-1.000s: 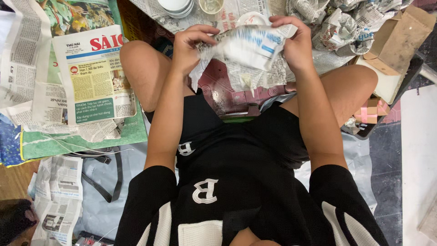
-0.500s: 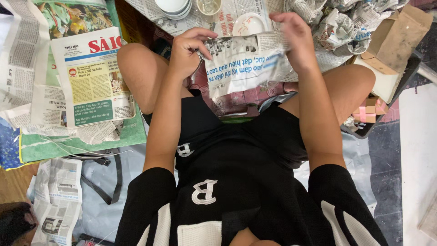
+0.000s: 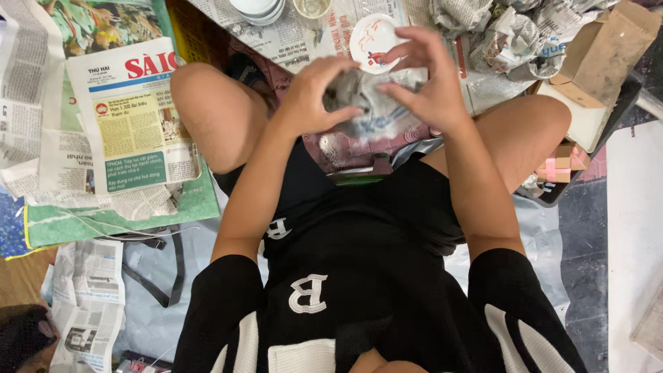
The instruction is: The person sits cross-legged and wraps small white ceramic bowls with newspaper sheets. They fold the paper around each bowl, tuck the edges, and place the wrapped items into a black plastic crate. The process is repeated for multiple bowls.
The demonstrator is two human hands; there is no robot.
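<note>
I sit on the floor in black clothes. Both hands meet above my lap around a bundle wrapped in newspaper. My left hand cups its left side with curled fingers. My right hand grips its right side and top, fingers bent over the crumpled paper. What is inside the wrap is hidden. Just beyond my hands a small white saucer with red marks lies on spread newspaper.
A stack of newspapers lies at my left. White bowls and a cup stand at the top. Several newspaper-wrapped bundles and a cardboard box sit at the upper right. A small pink box rests beside my right knee.
The newspaper sheet, held spread between both hands earlier, is now crumpled into a tight bundle. My hands have come close together around it.
</note>
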